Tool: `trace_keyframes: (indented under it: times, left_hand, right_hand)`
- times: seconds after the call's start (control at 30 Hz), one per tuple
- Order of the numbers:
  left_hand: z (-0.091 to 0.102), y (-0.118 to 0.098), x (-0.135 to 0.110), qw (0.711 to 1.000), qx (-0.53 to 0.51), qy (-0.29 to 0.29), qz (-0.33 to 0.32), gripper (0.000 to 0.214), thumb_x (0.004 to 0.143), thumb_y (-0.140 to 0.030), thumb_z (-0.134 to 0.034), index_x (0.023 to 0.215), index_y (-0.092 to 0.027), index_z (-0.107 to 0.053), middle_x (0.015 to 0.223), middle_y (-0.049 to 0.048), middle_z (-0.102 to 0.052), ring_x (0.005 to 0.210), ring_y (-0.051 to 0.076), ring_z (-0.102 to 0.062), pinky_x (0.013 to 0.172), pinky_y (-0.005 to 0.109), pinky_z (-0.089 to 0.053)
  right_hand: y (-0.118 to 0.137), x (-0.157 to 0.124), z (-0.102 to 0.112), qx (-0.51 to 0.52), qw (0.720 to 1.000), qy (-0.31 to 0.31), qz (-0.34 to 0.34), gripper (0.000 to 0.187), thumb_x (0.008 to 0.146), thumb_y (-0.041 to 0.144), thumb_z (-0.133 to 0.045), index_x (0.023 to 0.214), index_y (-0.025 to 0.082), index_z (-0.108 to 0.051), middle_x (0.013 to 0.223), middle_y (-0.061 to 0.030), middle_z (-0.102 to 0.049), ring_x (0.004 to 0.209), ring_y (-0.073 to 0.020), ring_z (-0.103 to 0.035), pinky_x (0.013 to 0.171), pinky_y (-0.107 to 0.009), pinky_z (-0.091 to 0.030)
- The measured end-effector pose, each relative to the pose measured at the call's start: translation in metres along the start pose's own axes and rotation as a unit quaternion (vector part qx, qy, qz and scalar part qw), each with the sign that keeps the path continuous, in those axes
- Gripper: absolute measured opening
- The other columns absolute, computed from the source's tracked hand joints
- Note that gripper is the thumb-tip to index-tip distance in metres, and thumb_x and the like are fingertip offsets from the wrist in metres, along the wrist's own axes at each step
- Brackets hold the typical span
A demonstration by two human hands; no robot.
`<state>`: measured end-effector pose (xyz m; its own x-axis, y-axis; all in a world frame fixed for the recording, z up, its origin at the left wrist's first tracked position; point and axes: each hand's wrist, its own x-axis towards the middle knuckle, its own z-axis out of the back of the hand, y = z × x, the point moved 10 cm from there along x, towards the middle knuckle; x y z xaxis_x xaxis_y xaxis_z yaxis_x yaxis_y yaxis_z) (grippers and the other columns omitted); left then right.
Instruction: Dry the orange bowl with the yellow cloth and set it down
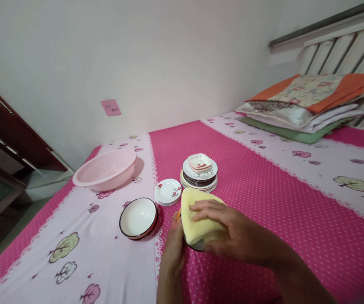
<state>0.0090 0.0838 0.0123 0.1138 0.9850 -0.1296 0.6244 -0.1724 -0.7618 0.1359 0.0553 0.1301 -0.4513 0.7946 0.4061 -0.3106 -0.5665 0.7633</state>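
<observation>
A yellow cloth is draped over a bowl and hides most of it. Only part of its dark rim, a grey-white bit of its inside and a sliver of orange side show. My left hand grips this bowl from its left side. On top, my right hand presses the cloth with bent fingers, its thumb low near the rim. Left of my hands stand white bowls with dark rims and reddish outsides, nested together. Just beyond are small white plates with red flowers, stacked.
Behind the cloth rises a stack of plates topped by small square dishes. A pink basin stands at the left on the patterned bedsheet. Folded bedding and pillows lie at the back right, against the wall.
</observation>
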Motion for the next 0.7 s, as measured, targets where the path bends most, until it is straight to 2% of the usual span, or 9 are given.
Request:
trace_keyframes:
  times: [0.07, 0.13, 0.2, 0.3, 0.4, 0.53, 0.7]
  left_hand:
    - [-0.002, -0.001, 0.000, 0.999, 0.030, 0.010, 0.004, 0.046, 0.085, -0.035, -0.080, 0.128, -0.020, -0.072, 0.127, 0.0140, -0.075, 0.130, 0.036, -0.062, 0.109, 0.049, -0.050]
    - [-0.001, -0.003, -0.001, 0.997, 0.076, 0.020, -0.001, 0.049, 0.087, -0.040, -0.077, 0.131, -0.020, -0.069, 0.129, 0.0135, -0.073, 0.129, 0.036, -0.062, 0.109, 0.049, -0.050]
    - [0.002, -0.006, -0.001, 0.991, 0.129, 0.022, -0.011, 0.053, 0.088, -0.045, -0.075, 0.134, -0.021, -0.066, 0.130, 0.0128, -0.072, 0.127, 0.035, -0.062, 0.108, 0.049, -0.050]
    - [0.004, -0.009, -0.003, 0.974, 0.219, 0.044, -0.022, 0.057, 0.089, -0.055, -0.072, 0.134, -0.021, -0.064, 0.130, 0.0130, -0.071, 0.122, 0.035, -0.065, 0.104, 0.048, -0.052]
    - [-0.001, -0.012, -0.006, 0.943, 0.321, 0.077, -0.032, 0.058, 0.088, -0.059, -0.070, 0.131, -0.021, -0.064, 0.129, 0.0127, -0.071, 0.118, 0.034, -0.066, 0.100, 0.046, -0.052]
    - [-0.004, -0.019, -0.011, 0.913, 0.400, 0.067, -0.047, 0.055, 0.084, -0.050, -0.076, 0.129, -0.021, -0.065, 0.125, 0.0104, -0.073, 0.112, 0.031, -0.068, 0.098, 0.043, -0.052]
    - [-0.006, -0.034, -0.011, 0.897, 0.431, 0.013, -0.100, 0.054, 0.077, -0.032, -0.075, 0.129, -0.024, -0.066, 0.129, 0.0084, -0.072, 0.114, 0.030, -0.067, 0.101, 0.044, -0.050]
  right_hand:
    - [-0.013, 0.000, -0.001, 0.004, 0.999, -0.002, -0.043, 0.037, 0.087, 0.039, -0.079, 0.122, 0.026, -0.074, 0.136, -0.0101, -0.071, 0.130, -0.0330, -0.063, 0.111, -0.048, -0.049]
    - [-0.024, 0.002, 0.007, -0.037, 0.995, -0.061, -0.064, 0.041, 0.087, 0.035, -0.077, 0.127, 0.024, -0.071, 0.140, -0.0118, -0.067, 0.132, -0.0334, -0.060, 0.113, -0.051, -0.047]
    - [-0.030, 0.004, 0.009, -0.094, 0.988, -0.099, -0.070, 0.055, 0.083, 0.028, -0.076, 0.136, 0.022, -0.064, 0.146, -0.0134, -0.062, 0.136, -0.0340, -0.056, 0.117, -0.053, -0.042]
    - [-0.036, 0.009, -0.004, -0.134, 0.985, -0.081, -0.074, 0.064, 0.083, 0.023, -0.071, 0.145, 0.021, -0.056, 0.146, -0.0139, -0.062, 0.134, -0.0327, -0.057, 0.115, -0.050, -0.043]
    - [-0.043, 0.012, -0.019, -0.148, 0.985, -0.049, -0.081, 0.055, 0.082, 0.017, -0.065, 0.136, 0.019, -0.062, 0.131, -0.0133, -0.069, 0.120, -0.0314, -0.064, 0.105, -0.047, -0.049]
    - [-0.057, 0.011, -0.023, -0.123, 0.985, -0.055, -0.111, 0.052, 0.074, 0.010, -0.059, 0.124, 0.018, -0.068, 0.118, -0.0113, -0.074, 0.109, -0.0298, -0.068, 0.099, -0.044, -0.051]
    - [-0.075, 0.009, -0.018, 0.008, 0.983, -0.119, -0.139, 0.045, 0.076, 0.021, -0.070, 0.121, 0.022, -0.071, 0.111, -0.0069, -0.079, 0.100, -0.0269, -0.073, 0.091, -0.037, -0.055]
